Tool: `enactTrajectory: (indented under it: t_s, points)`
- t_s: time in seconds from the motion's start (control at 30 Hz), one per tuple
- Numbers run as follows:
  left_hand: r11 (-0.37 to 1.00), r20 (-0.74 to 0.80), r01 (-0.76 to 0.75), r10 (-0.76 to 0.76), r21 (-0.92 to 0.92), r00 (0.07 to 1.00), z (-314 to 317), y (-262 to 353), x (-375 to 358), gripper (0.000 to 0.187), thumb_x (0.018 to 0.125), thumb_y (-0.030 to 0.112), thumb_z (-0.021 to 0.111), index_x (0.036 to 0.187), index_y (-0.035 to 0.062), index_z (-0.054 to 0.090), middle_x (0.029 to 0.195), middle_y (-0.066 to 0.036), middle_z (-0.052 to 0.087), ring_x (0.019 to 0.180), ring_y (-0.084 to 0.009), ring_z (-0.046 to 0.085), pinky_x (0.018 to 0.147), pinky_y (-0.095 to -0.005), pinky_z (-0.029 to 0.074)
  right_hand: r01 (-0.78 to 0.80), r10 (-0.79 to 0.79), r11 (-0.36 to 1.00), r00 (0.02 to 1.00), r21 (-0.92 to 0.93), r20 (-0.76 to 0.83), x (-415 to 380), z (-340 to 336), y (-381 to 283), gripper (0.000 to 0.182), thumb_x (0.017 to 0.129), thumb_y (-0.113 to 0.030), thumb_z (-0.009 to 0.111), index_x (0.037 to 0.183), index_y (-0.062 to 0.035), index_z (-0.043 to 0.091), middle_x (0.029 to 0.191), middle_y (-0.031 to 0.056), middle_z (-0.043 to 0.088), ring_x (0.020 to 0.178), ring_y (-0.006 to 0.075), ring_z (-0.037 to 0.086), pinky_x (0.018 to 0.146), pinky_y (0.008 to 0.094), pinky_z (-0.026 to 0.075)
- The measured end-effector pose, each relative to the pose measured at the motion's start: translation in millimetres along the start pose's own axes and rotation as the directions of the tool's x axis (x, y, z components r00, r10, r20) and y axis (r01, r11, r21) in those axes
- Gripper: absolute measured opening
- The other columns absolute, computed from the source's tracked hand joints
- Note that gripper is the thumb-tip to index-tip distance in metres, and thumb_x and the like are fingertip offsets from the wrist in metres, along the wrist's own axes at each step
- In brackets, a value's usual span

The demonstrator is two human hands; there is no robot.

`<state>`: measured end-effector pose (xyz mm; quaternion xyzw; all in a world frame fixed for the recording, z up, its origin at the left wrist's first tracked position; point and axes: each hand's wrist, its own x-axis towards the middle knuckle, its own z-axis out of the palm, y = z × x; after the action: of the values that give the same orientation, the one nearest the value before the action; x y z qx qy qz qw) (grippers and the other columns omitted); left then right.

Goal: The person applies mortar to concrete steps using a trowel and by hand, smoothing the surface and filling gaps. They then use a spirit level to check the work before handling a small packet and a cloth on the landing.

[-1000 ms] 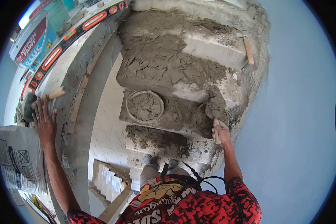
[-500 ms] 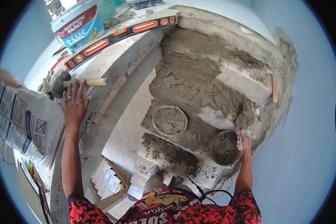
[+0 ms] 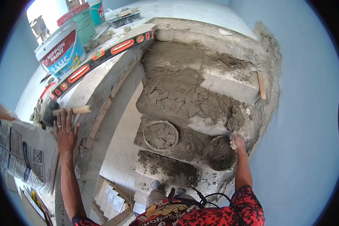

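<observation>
My left hand rests on the top of the side wall with its fingers stretched out, their tips against the wooden handle of a black-headed rubber mallet. At the right, my right hand has its fingers closed over the rim of a dark round bucket of mortar on a step. A second round container of mortar stands to its left. Wet mortar covers much of the steps above.
A long black-and-orange spirit level lies along the wall top, beside a paint bucket. At the left stands a printed sack. A wooden-handled hammer leans on an upper step near the blue wall.
The camera view has shifted, so the stairs appear farther left and more of the back floor shows. Both hands keep their places at the mallet and the bucket.
</observation>
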<state>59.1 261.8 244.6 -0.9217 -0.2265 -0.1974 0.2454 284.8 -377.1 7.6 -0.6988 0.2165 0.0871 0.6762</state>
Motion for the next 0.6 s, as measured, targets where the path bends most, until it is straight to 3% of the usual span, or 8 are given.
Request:
enactTrajectory:
  t_s: [0.1,0.27,0.4,0.43,0.47,0.5,0.53,0.6]
  points:
    - [1.0,-0.016,-0.011,0.011,0.002,1.0,-2.4,1.1,-0.8,0.064,0.084,0.038,0.052,0.14,0.0256,0.023,0.145,-0.003,0.021,0.134,-0.0261,0.019,0.109,-0.0447,0.014,-0.027,0.027,1.0,1.0,0.005,0.007,9.6,1.3,0.8,0.014,0.083,-0.013,0.049,0.094,-0.005,0.052,0.065,0.0068,0.052,0.042,0.0171,0.048,0.033,0.0308,0.039]
    - [1.0,0.014,-0.007,0.007,0.01,1.0,-4.7,0.9,0.0,0.063,0.085,0.035,0.052,0.14,0.0239,0.024,0.145,-0.004,0.021,0.134,-0.0261,0.018,0.108,-0.0449,0.016,-0.023,0.023,1.0,1.0,0.018,-0.001,18.2,6.5,-4.3,0.011,0.083,-0.013,0.049,0.089,-0.0043,0.054,0.061,0.0065,0.05,0.041,0.017,0.049,0.032,0.0306,0.038]
    - [1.0,0.026,-0.009,0.009,-0.014,1.0,-5.1,1.1,0.2,0.062,0.086,0.032,0.052,0.14,0.0237,0.024,0.146,-0.005,0.021,0.134,-0.0259,0.018,0.108,-0.0457,0.017,0.107,-0.114,0.981,0.993,-0.162,-0.033,62.2,1.4,-1.2,0.014,0.083,-0.014,0.051,0.089,-0.0016,0.055,0.068,0.0105,0.057,0.048,0.021,0.053,0.041,0.0346,0.044]
    - [1.0,0.024,-0.015,0.015,-0.015,1.0,-6.9,1.3,1.2,0.062,0.086,0.032,0.052,0.14,0.0237,0.024,0.146,-0.005,0.021,0.134,-0.0259,0.018,0.108,-0.0457,0.017,0.183,-0.205,0.946,0.977,-0.267,-0.06,78.6,-1.9,-0.6,0.017,0.082,-0.015,0.052,0.091,-0.0009,0.056,0.073,0.0131,0.06,0.054,0.025,0.058,0.048,0.0377,0.048]
    - [1.0,0.04,-0.001,0.002,-0.013,0.999,-8.9,2.2,2.1,0.061,0.086,0.036,0.05,0.14,0.024,0.024,0.146,-0.004,0.021,0.134,-0.0256,0.018,0.108,-0.0453,0.015,0.244,-0.384,0.737,0.919,-0.63,-0.094,98.7,-6.5,-1.9,0.02,0.081,-0.016,0.053,0.092,0.0004,0.057,0.078,0.0164,0.062,0.065,0.0294,0.061,0.057,0.0403,0.049]
    - [1.0,0.061,0.007,-0.006,-0.011,0.998,-10.0,3.5,1.0,0.061,0.086,0.039,0.048,0.14,0.0244,0.023,0.146,-0.004,0.021,0.134,-0.0253,0.017,0.109,-0.0449,0.014,0.207,-0.541,0.403,0.839,-0.891,-0.05,111.7,-12.5,-4.6,0.024,0.08,-0.018,0.054,0.093,0.0016,0.058,0.084,0.0196,0.063,0.076,0.0338,0.063,0.066,0.043,0.05]
    - [1.0,0.069,-0.013,0.014,-0.016,0.998,-9.7,3.7,-1.3,0.061,0.086,0.039,0.048,0.14,0.0244,0.023,0.146,-0.004,0.021,0.134,-0.0253,0.017,0.109,-0.0449,0.014,0.187,-0.528,0.406,0.847,-0.894,-0.063,106.9,-17.0,-11.8,0.024,0.08,-0.018,0.054,0.093,0.0016,0.058,0.084,0.0196,0.063,0.076,0.0338,0.063,0.066,0.043,0.05]
    - [1.0,0.065,0.011,-0.012,0.006,0.998,-6.5,2.6,-0.2,0.06,0.087,0.042,0.046,0.14,0.0244,0.024,0.145,-0.004,0.022,0.134,-0.0251,0.018,0.109,-0.0448,0.014,-0.062,-0.363,0.414,0.904,-0.908,-0.227,85.6,-16.2,-43.3,0.028,0.078,-0.021,0.055,0.093,0.0014,0.06,0.093,0.0238,0.061,0.091,0.0395,0.058,0.077,0.0465,0.046]
